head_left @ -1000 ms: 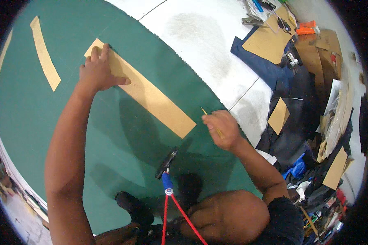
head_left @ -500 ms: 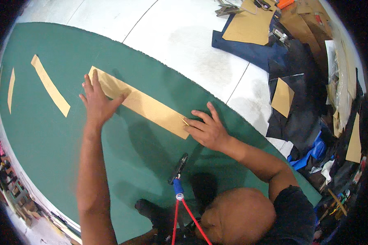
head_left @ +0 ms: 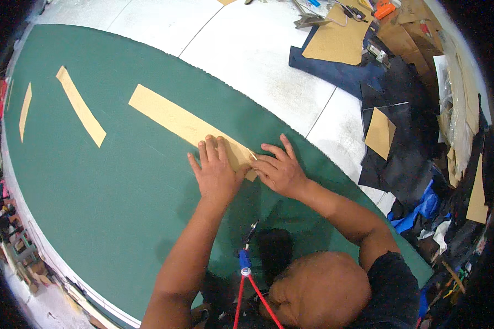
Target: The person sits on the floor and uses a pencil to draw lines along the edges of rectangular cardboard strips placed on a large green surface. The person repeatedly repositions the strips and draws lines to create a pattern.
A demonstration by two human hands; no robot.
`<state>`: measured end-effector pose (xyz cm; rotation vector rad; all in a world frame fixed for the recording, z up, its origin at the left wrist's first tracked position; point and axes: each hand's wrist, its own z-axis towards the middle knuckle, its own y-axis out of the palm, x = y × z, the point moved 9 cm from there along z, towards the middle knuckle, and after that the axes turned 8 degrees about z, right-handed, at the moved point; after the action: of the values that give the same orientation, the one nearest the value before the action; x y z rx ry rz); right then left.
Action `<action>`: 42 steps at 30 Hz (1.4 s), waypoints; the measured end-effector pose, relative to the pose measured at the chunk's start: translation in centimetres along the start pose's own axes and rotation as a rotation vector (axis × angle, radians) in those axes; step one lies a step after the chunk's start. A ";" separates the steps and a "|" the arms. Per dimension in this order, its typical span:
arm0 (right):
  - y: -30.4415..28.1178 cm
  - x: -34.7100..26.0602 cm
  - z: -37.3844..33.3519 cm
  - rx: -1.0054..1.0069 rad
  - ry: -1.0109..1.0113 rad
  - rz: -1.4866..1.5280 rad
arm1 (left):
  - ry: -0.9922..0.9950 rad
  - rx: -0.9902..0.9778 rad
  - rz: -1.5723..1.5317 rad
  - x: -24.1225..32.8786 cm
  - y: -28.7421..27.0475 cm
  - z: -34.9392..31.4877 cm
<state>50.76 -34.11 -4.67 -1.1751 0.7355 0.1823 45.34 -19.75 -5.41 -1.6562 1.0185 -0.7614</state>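
Note:
A long tan cardboard-like strip lies slantwise on a sheet of green fabric. My left hand rests flat across the strip's right part, fingers stretched out. Close beside it, at the strip's right end, my right hand pinches a slim pale stick, its upper end pointing up and left. Its other end is hidden by the fingers, so I cannot tell whether it is a pencil. The ring and little fingers of that hand are raised. Thumb and fingertips of the two hands nearly meet over the strip.
Two smaller tan strips, a bent one and a narrow one, lie farther left. A blue-wrapped tool hangs on a red cord below my hands. Dark cloth pieces, tan templates and blue scraps pile up at right.
My left hand has moved right along the strip, from its far left end to near my right hand. The right hand keeps the stick, now tilted more steeply.

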 end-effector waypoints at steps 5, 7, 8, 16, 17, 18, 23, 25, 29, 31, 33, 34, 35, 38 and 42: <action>-1.2 2.0 1.9 0.031 0.216 0.380 | -0.028 -0.028 -0.036 0.3 -1.0 0.2; -2.0 2.0 3.3 0.044 0.258 0.416 | -0.049 -0.024 -0.073 0.3 -1.8 0.1; -2.1 2.0 3.9 0.049 0.281 0.435 | -0.046 -0.034 -0.058 0.4 -1.7 0.2; -1.0 2.1 6.0 0.100 0.142 0.427 | -0.032 -0.043 -0.010 0.6 -1.2 0.7; -0.9 1.9 6.1 0.092 0.123 0.411 | -0.038 -0.048 -0.007 0.5 -1.1 0.7; -0.8 1.8 6.1 0.085 0.127 0.411 | -0.044 -0.052 -0.004 0.4 -1.0 0.7; -0.6 1.9 6.2 0.053 0.152 0.380 | -0.052 -0.047 0.000 0.4 -0.9 0.6; -0.5 2.0 6.0 0.060 0.094 0.344 | -0.044 -0.038 -0.006 0.7 -0.8 0.7; 0.1 1.4 5.6 -0.112 0.038 0.220 | -0.058 -0.073 0.014 0.5 -0.7 0.8; -0.2 1.5 3.1 -0.141 -0.014 0.119 | -0.064 -0.066 0.011 0.5 -0.8 0.9; -1.0 1.2 0.9 -0.144 -0.061 0.074 | -0.058 -0.073 0.021 0.4 -0.9 1.0; -1.6 0.8 0.1 -0.134 -0.077 0.078 | -0.056 -0.079 0.027 0.4 -1.0 0.9; -2.2 0.5 -0.4 -0.121 -0.083 0.077 | -0.060 -0.080 0.034 0.5 -1.1 0.9; -2.3 1.0 -0.1 -0.119 0.041 0.177 | -0.067 -0.083 0.051 0.6 -1.2 0.9; -3.0 0.3 0.6 -0.023 -0.061 0.143 | -0.062 -0.093 0.030 0.6 -0.9 1.0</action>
<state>52.76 -34.89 -2.41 -1.1345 0.7652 0.3453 46.73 -19.71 -4.80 -1.7298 1.0463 -0.6472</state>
